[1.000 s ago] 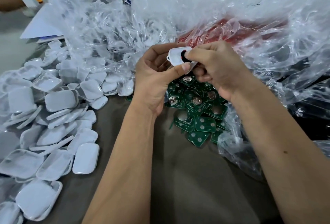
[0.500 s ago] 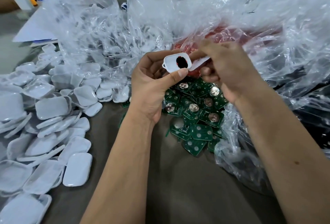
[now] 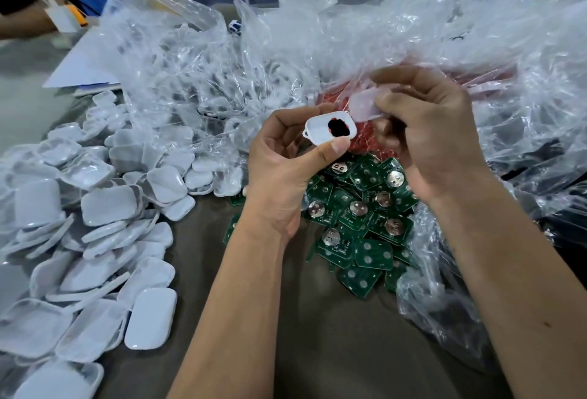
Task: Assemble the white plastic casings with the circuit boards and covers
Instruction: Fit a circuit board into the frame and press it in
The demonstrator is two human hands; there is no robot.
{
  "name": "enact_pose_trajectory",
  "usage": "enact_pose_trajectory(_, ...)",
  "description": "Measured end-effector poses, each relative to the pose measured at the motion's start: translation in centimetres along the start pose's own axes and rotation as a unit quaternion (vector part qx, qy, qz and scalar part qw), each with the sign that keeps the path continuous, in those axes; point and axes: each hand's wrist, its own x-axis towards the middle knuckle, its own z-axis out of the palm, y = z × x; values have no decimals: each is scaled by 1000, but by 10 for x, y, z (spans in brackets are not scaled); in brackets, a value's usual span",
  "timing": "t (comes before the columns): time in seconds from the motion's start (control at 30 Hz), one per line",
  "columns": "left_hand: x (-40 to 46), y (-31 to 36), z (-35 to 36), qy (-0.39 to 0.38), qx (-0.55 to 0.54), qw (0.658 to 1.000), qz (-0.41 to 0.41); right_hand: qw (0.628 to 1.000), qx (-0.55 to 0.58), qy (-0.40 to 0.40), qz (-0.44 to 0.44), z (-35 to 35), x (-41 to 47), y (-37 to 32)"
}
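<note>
My left hand (image 3: 279,173) holds a white casing (image 3: 328,128) up over the boards (image 3: 359,220), thumb and fingers pinching its edges. My right hand (image 3: 435,134) pinches a clear piece (image 3: 365,107) just beside it; I think it is a cover, but it is blurry. Next I guess a board must go in. The casing's dark middle is hard to read.

White casing (image 3: 320,131) with black-and-red centre, green circuit boards (image 3: 359,227) with silver discs, white covers (image 3: 104,239)
</note>
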Motion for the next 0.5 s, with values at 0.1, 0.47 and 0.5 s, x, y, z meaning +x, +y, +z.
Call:
enact_pose_trajectory(0.1, 0, -2, 1, -3, 17, 1000, 18, 999, 41, 9, -23, -4, -1, -5)
enact_pose_trajectory(0.47, -2, -5, 6, 26, 127, 989, 68, 991, -89, -58, -80, 5, -7, 0)
enact_pose_trajectory(0.5, -2, -5, 6, 25, 122, 990, 67, 990, -96, -63, -81, 5, -7, 0)
